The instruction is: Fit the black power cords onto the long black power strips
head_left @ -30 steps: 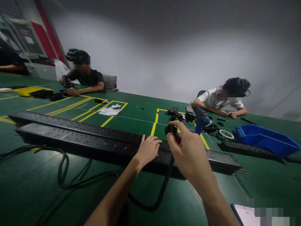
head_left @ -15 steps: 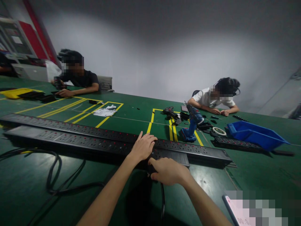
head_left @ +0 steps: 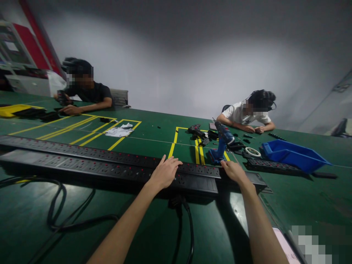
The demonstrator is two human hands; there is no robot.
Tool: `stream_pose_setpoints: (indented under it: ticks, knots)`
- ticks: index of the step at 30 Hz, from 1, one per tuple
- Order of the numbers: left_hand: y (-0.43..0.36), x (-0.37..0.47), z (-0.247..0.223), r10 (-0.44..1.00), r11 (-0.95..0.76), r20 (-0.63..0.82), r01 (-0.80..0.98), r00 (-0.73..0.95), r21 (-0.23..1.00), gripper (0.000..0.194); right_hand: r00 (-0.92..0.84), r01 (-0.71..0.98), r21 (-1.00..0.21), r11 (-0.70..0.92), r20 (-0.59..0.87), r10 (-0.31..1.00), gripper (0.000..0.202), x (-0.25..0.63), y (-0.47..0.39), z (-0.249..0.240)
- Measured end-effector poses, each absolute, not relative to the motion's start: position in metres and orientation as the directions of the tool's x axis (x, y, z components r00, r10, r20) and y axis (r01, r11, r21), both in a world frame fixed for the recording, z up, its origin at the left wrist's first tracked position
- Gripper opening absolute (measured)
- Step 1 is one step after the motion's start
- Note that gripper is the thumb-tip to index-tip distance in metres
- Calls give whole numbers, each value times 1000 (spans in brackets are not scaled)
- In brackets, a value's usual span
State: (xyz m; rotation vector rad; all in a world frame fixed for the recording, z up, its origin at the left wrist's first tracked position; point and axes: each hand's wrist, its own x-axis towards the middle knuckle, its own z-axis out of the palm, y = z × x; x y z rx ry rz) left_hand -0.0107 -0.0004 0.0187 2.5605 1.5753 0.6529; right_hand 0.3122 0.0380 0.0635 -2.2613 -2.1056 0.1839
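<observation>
Two long black power strips with rows of sockets and red marks lie side by side. On the near power strip (head_left: pixel 90 165) rests my left hand (head_left: pixel 164 172), fingers spread and lying flat, fingertips towards the far power strip (head_left: pixel 110 153). My right hand (head_left: pixel 233 171) is over the right part of the far strip, fingers stretched towards the base of a blue cordless drill (head_left: pixel 222 143); it appears to hold nothing. A black plug (head_left: pixel 176 201) with its cable sits against the near strip's front side; whether it is fully seated is hidden.
Black cables (head_left: pixel 55 205) loop at the left front. A blue bin (head_left: pixel 294 154), a tape roll (head_left: pixel 252 152) and a shorter socket strip (head_left: pixel 275 165) lie right. White papers (head_left: pixel 119 131) lie beyond the strips. Two people sit across the table. A phone (head_left: pixel 284 244) is at the lower right.
My right hand has left the black plug and moved right and forward towards the blue drill. My left hand stays on the near strip. The view has shifted slightly.
</observation>
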Motion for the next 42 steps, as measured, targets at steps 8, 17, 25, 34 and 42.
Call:
stream_pose_setpoints:
  ticks: [8, 17, 25, 34, 42]
  knots:
    - [2, -10, 18, 881, -458, 279, 838, 383, 297, 41, 180, 980, -79, -181, -25, 983, 58, 313, 45, 36]
    - [1, -10, 17, 893, -420, 313, 849, 323, 321, 44, 104, 991, -93, -101, 31, 994, 60, 290, 46, 31]
    - [-2, -12, 18, 902, -382, 336, 862, 271, 332, 43, 17, 991, -132, -14, 21, 1000, 56, 279, 45, 34]
    - [1, -13, 17, 905, -375, 323, 877, 276, 301, 48, -165, 945, -284, 162, 12, 986, 40, 240, -1, 100]
    - [3, -13, 15, 907, -374, 316, 879, 280, 296, 50, -462, 887, -127, 445, -286, 840, 33, 155, -69, 97]
